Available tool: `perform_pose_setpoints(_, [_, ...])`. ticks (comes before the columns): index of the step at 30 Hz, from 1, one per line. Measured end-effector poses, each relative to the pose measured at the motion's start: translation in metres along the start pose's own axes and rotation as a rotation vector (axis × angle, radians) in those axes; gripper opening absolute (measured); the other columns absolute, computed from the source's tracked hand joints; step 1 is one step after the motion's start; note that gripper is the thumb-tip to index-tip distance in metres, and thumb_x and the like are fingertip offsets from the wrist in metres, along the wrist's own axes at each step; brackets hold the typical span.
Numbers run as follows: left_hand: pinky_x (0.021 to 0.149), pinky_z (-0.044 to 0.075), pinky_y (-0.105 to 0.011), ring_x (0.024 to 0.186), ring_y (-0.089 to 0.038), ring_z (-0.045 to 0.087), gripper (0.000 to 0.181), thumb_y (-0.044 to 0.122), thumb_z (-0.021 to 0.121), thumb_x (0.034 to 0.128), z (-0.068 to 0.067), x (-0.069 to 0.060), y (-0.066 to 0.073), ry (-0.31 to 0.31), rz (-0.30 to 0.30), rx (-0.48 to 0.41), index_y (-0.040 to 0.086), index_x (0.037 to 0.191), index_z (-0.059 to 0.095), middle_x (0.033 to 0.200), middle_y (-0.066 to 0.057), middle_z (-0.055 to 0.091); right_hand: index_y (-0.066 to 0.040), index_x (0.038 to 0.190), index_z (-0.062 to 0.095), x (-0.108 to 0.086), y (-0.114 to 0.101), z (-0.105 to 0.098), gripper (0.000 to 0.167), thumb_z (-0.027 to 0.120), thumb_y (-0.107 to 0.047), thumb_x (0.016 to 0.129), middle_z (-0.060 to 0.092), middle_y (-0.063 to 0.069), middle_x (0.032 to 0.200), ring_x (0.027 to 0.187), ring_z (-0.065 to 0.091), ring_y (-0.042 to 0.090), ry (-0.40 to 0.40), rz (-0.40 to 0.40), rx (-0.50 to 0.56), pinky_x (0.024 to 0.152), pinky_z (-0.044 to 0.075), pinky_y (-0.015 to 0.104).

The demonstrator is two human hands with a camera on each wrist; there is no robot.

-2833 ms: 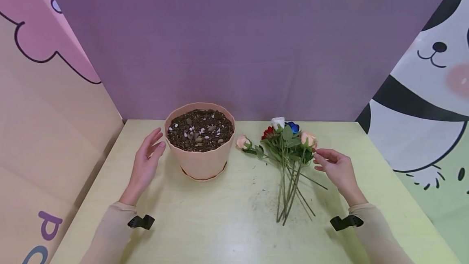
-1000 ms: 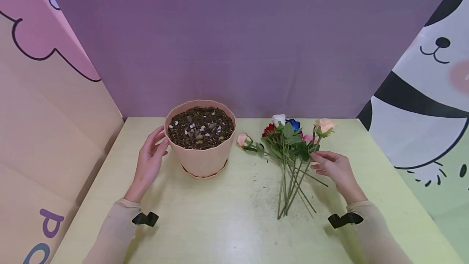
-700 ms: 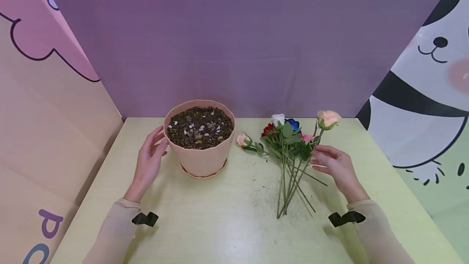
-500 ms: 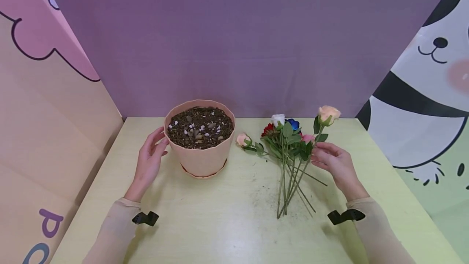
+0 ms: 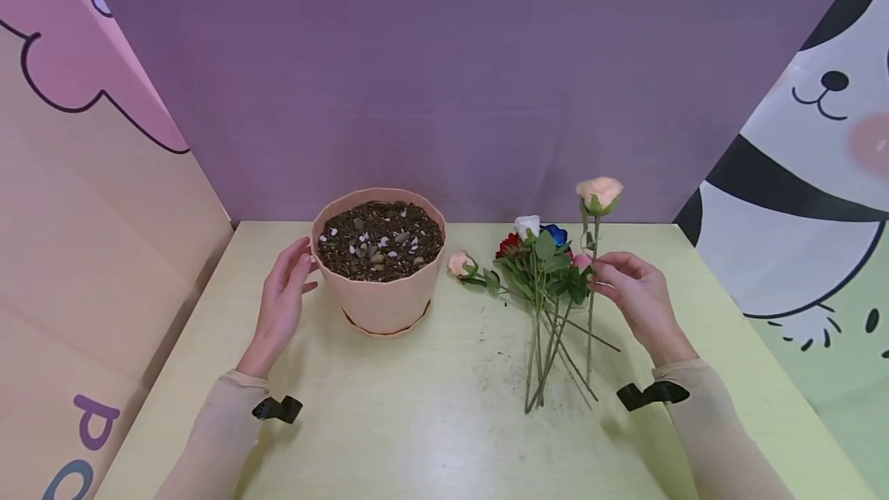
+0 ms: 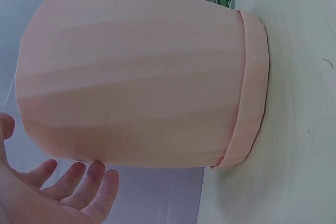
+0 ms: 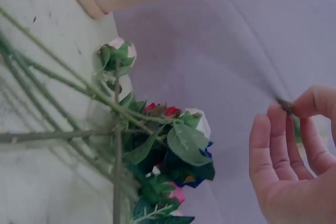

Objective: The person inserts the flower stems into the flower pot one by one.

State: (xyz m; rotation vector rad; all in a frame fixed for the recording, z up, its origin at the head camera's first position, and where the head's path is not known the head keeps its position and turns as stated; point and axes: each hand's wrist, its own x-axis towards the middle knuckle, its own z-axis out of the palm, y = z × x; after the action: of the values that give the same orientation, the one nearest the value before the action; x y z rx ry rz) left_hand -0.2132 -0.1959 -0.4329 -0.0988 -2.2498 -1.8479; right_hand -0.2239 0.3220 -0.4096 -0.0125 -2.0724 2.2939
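My right hand [image 5: 642,305] pinches the stem of a peach rose [image 5: 600,193] between thumb and fingertips. The rose stands upright, its bloom above the hand and its stem hanging below. In the right wrist view that stem is a blur running from the fingertips. Against the left side of a pink flowerpot [image 5: 382,309] rests my left hand [image 5: 275,315], its fingers loosely extended. The left wrist view shows those fingers [image 6: 107,190] at the pot's wall. Dark soil [image 5: 371,249] with pebbles and white bits fills the pot, which sits on a matching saucer.
Crossed flower stems lie right of the pot, with a white rose [image 5: 527,227], a blue flower [image 5: 556,234], a red flower [image 5: 508,246] and a pink one [image 5: 581,261]. Another peach rose [image 5: 461,264] lies nearer the pot. A purple backdrop [image 5: 444,83] stands behind the table [image 5: 417,423].
My right hand has taken hold of the peach rose and raised it from the bunch, turning it upright. My left hand has moved right, up to the pot.
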Motion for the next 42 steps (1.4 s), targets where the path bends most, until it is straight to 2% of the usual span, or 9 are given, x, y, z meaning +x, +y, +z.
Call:
perform_pose_setpoints(4, [0.099, 0.053, -0.020, 0.130, -0.010, 0.055, 0.052, 0.030, 0.040, 0.1166, 0.001, 0.001, 0.001, 0.011, 0.016, -0.014, 0.013, 0.165, 0.037, 0.164, -0.014, 0.047, -0.009, 0.104, 0.070, 0.002, -0.003, 0.005, 0.006, 0.073, -0.006, 0.100, 0.073, -0.001, 0.101, 0.089, 0.076, 0.009, -0.029, -0.004, 0.078, 0.085, 0.063, 0.022])
perform_pose_setpoints(10, [0.098, 0.053, -0.019, 0.140, -0.025, 0.053, 0.051, 0.027, 0.041, 0.1165, 0.003, 0.002, 0.001, 0.017, 0.047, -0.027, 0.015, 0.166, 0.038, 0.164, -0.015, 0.047, -0.005, 0.101, 0.067, 0.004, -0.003, 0.016, 0.008, 0.071, 0.002, 0.099, 0.078, 0.005, 0.101, 0.095, 0.079, 0.014, -0.068, 0.013, 0.236, 0.088, 0.063, 0.025])
perform_pose_setpoints(15, [0.100, 0.052, -0.023, 0.144, -0.030, 0.052, 0.051, 0.024, 0.044, 0.1157, 0.005, 0.004, 0.002, 0.018, 0.049, -0.022, 0.013, 0.165, 0.037, 0.165, -0.015, 0.046, -0.006, 0.097, 0.062, 0.005, -0.002, 0.025, 0.011, 0.070, 0.002, 0.100, 0.079, 0.008, 0.101, 0.095, 0.080, 0.016, -0.028, 0.011, 0.353, 0.091, 0.062, 0.026])
perform_pose_setpoints(22, [0.103, 0.051, -0.025, 0.146, -0.031, 0.052, 0.052, 0.024, 0.047, 0.1148, 0.007, 0.005, 0.002, 0.008, 0.054, -0.027, 0.017, 0.166, 0.038, 0.167, -0.013, 0.044, -0.004, 0.096, 0.057, 0.010, -0.005, 0.040, 0.016, 0.068, 0.008, 0.098, 0.073, 0.010, 0.101, 0.095, 0.077, 0.020, 0.042, -0.099, 0.549, 0.090, 0.064, 0.029])
perform_pose_setpoints(25, [0.105, 0.050, -0.028, 0.145, -0.031, 0.053, 0.053, 0.024, 0.048, 0.1146, 0.008, 0.007, 0.004, 0.006, 0.060, -0.034, 0.018, 0.166, 0.038, 0.169, -0.011, 0.042, -0.005, 0.099, 0.057, 0.013, -0.012, 0.049, 0.018, 0.069, 0.009, 0.097, 0.069, 0.009, 0.102, 0.094, 0.077, 0.020, 0.079, -0.143, 0.577, 0.088, 0.064, 0.028])
perform_pose_setpoints(29, [0.103, 0.049, -0.021, 0.143, -0.030, 0.053, 0.052, 0.026, 0.048, 0.1145, 0.009, 0.009, 0.005, 0.015, 0.067, -0.016, 0.019, 0.166, 0.039, 0.170, -0.010, 0.040, -0.004, 0.102, 0.058, 0.019, -0.024, 0.066, 0.019, 0.070, 0.009, 0.096, 0.067, 0.008, 0.099, 0.095, 0.077, 0.020, 0.107, -0.204, 0.601, 0.089, 0.064, 0.028])
perform_pose_setpoints(32, [0.099, 0.048, -0.015, 0.143, -0.031, 0.053, 0.052, 0.026, 0.048, 0.1145, 0.009, 0.009, 0.004, 0.028, 0.064, 0.001, 0.018, 0.165, 0.040, 0.169, -0.011, 0.040, -0.001, 0.106, 0.061, 0.024, -0.033, 0.080, 0.020, 0.068, 0.014, 0.095, 0.066, 0.010, 0.098, 0.093, 0.077, 0.022, 0.092, -0.232, 0.655, 0.090, 0.064, 0.030])
perform_pose_setpoints(37, [0.097, 0.048, -0.011, 0.143, -0.032, 0.052, 0.051, 0.024, 0.048, 0.1144, 0.010, 0.008, 0.003, 0.041, 0.057, 0.010, 0.016, 0.164, 0.042, 0.166, -0.013, 0.043, -0.001, 0.119, 0.063, 0.030, -0.047, 0.100, 0.027, 0.067, 0.013, 0.096, 0.065, 0.010, 0.103, 0.092, 0.077, 0.022, 0.080, -0.231, 0.667, 0.089, 0.064, 0.029])
perform_pose_setpoints(42, [0.097, 0.048, -0.013, 0.142, -0.032, 0.052, 0.050, 0.024, 0.048, 0.1144, 0.010, 0.008, 0.003, 0.037, 0.070, 0.005, 0.017, 0.164, 0.043, 0.164, -0.014, 0.045, 0.002, 0.118, 0.064, 0.036, -0.059, 0.119, 0.026, 0.066, 0.015, 0.095, 0.065, 0.012, 0.101, 0.091, 0.077, 0.023, 0.071, -0.272, 0.732, 0.088, 0.064, 0.029])
